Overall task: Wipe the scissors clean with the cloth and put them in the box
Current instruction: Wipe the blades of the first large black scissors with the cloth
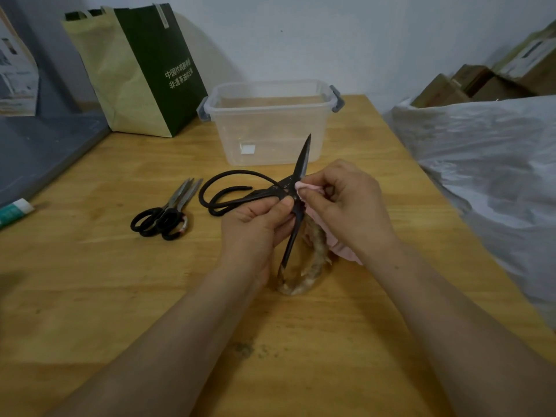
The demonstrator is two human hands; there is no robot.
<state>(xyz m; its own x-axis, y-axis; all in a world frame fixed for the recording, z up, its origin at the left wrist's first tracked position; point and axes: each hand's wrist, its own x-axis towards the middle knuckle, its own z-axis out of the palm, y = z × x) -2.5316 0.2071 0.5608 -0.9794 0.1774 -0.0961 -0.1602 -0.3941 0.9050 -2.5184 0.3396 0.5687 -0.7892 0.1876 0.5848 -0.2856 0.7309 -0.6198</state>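
Dark green panel of the paper bag [135, 70]: two lines of pale Chinese characters, the upper beginning 中国, the lower 非遗, the rest too blurred to read. White sticker [248, 149] on the clear box [270, 130]: nothing legible.

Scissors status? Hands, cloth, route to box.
Left hand grips black scissors near pivot, blades spread. Right hand pinches pink cloth against them. Box open behind, nothing in the way.

Single head-worn view, forward and down, close over the table [90, 296].
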